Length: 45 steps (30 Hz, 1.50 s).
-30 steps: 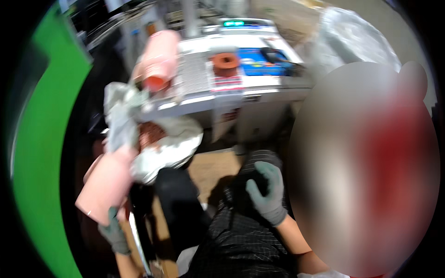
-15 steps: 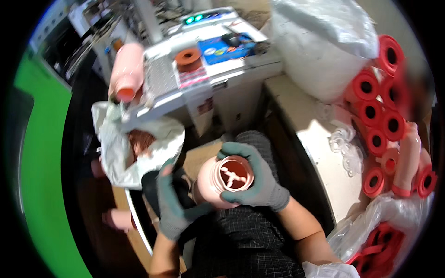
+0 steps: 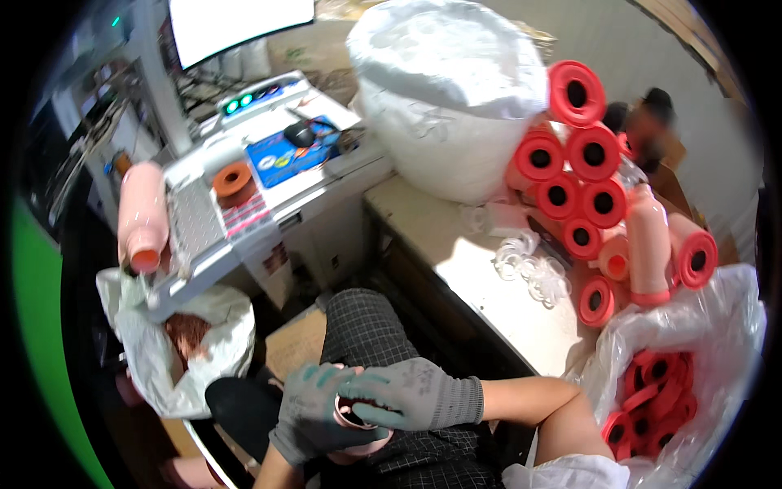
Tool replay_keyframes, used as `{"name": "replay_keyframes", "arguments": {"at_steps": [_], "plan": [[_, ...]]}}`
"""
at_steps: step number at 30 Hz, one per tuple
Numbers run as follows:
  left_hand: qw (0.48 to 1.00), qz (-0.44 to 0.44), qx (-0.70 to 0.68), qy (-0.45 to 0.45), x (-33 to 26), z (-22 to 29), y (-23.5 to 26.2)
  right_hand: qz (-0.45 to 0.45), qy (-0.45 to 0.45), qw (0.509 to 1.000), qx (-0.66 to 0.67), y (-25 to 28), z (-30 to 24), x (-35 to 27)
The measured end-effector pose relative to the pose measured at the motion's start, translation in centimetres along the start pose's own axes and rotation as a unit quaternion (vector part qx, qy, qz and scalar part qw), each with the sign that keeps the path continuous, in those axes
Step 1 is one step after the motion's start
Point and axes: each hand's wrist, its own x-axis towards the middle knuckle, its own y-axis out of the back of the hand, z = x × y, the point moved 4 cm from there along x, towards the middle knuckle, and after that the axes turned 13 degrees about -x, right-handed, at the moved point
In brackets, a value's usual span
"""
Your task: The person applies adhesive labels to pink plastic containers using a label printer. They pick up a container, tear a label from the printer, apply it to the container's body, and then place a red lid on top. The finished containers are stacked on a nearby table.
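Note:
A pink wide-mouthed bottle [image 3: 364, 447] is low over my lap, mostly covered by my hands. My left hand [image 3: 314, 411], in a grey-green glove, wraps round its left side. Across the bottle's mouth lies my gloved right hand [image 3: 411, 395], with its fingers at the far rim and its thumb by the near rim. Between them a dark opening shows, with a small pale bit at its edge. What the right fingertips touch inside is hidden.
To the right, pink bottles with red ring ends [image 3: 603, 204] stand stacked beside translucent rings [image 3: 533, 269] and a large white sack [image 3: 444, 138]. A plastic bag [image 3: 717, 334] holds red parts. At left are a scrap bag [image 3: 224, 326], a pink bottle [image 3: 142, 212] and an orange tape roll [image 3: 234, 183].
My view has swung right. The left hand, apart from the bottle before, now wraps it. The right hand has moved from the bottle's right side to over its mouth.

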Motion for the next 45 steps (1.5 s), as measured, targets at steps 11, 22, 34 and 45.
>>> {"name": "replay_keyframes", "arguments": {"at_steps": [11,22,34,45], "plan": [[0.937,-0.194,-0.162,0.243,-1.7,-0.3,-0.2,-0.255,-0.045,0.963,-0.078,0.7,-1.4,3.3],[0.965,-0.080,-0.101,0.227,-5.4,-2.1,-2.7,-0.360,0.013,0.922,-0.140,-2.4,-0.1,4.1],[0.977,0.121,-0.105,0.141,-11.8,1.6,3.5,0.345,0.026,0.938,0.029,-3.9,-2.8,11.1],[0.959,0.272,-0.014,-0.082,-5.1,2.9,7.3,0.189,-0.139,0.940,0.246,-13.2,5.0,12.1]]}}
